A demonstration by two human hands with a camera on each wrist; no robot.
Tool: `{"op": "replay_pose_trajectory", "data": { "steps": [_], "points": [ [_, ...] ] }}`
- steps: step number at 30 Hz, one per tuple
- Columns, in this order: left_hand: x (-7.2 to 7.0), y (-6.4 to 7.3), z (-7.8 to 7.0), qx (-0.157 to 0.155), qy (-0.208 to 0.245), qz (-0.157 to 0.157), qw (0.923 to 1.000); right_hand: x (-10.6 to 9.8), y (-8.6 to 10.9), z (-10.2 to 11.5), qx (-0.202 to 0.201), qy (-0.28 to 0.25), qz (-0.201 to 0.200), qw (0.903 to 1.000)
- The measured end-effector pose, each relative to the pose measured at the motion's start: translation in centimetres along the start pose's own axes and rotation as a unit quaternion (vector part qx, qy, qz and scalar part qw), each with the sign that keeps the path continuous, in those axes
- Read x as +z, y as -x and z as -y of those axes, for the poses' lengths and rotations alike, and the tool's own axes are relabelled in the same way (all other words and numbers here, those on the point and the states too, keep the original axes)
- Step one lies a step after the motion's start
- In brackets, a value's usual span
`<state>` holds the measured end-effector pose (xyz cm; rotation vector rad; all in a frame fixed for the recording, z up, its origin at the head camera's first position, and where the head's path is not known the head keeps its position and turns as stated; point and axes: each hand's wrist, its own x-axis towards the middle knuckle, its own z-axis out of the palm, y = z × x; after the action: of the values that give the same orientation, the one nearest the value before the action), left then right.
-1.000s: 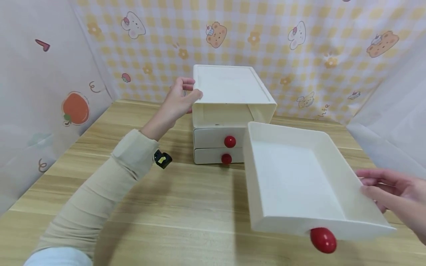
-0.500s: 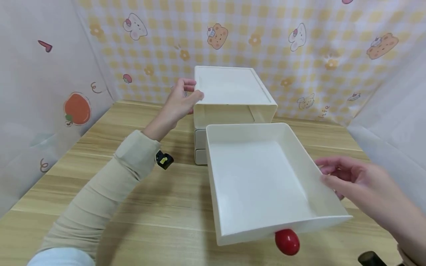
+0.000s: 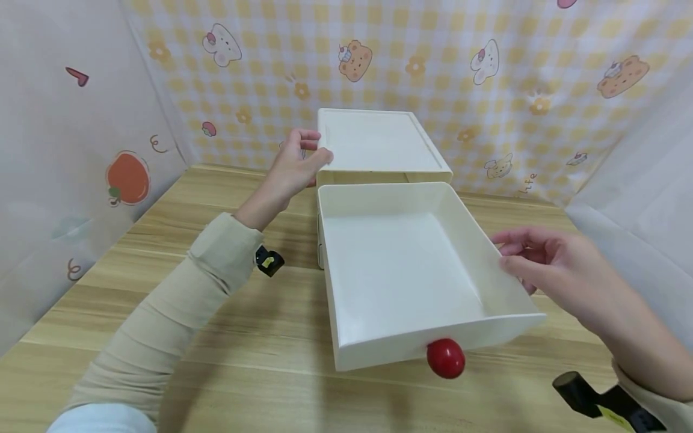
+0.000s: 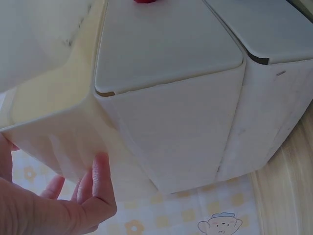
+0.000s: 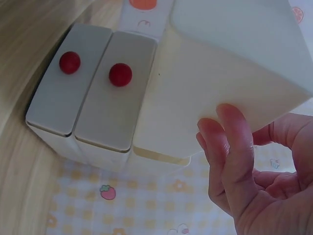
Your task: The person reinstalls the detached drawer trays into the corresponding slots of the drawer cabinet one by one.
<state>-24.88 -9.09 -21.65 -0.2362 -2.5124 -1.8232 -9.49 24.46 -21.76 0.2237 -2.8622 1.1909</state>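
Observation:
A white drawer (image 3: pixel 387 341) with a round red knob (image 3: pixel 446 358) hangs tilted in front of the white drawer cabinet (image 3: pixel 379 141). Its back end overlaps the cabinet's top opening in the head view. My right hand (image 3: pixel 552 264) pinches the drawer's right wall, thumb at the inner side and fingers underneath and outside. My left hand (image 3: pixel 289 168) holds the cabinet's upper left edge, thumb on top and fingers against the side wall. In the right wrist view two closed lower drawers (image 5: pixel 110 103) with red knobs show; the raised drawer mostly hides them in the head view.
The cabinet stands on a wood-grain table (image 3: pixel 243 349) near the back. A yellow checked curtain (image 3: pixel 422 36) hangs behind, with white cloth (image 3: pixel 65 150) at the left side and more at the right. Black wrist-camera mounts (image 3: pixel 582 397) stick out from both cuffs.
My right hand has brought the drawer leftward and toward the cabinet, so it now lines up roughly with the top opening and covers the lower drawers. The left hand has stayed on the cabinet.

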Motion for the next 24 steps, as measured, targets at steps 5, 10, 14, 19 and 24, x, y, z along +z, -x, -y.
{"op": "replay_pose_trajectory", "data": {
  "steps": [5, 10, 14, 19, 24],
  "points": [
    [0.0, 0.0, 0.1, 0.002, -0.003, -0.001, 1.0000, -0.4, -0.8, 0.2, 0.004, 0.000, -0.002, 1.0000],
    [0.0, 0.0, 0.2, 0.004, -0.006, -0.002, 1.0000, -0.4, -1.4, 0.7, 0.014, 0.014, -0.002, 0.9998],
    [-0.1, 0.0, 0.1, 0.002, -0.005, -0.003, 1.0000, -0.2, -2.0, 1.5, 0.018, 0.018, 0.003, 0.9997],
    [-0.1, 0.1, 0.1, -0.001, -0.004, -0.002, 1.0000, 0.3, -2.9, 2.5, 0.024, 0.020, 0.010, 0.9994],
    [0.0, 0.2, 0.0, -0.001, -0.004, -0.002, 1.0000, 0.6, -4.0, 3.4, 0.033, 0.038, 0.003, 0.9987]
  ]
}}
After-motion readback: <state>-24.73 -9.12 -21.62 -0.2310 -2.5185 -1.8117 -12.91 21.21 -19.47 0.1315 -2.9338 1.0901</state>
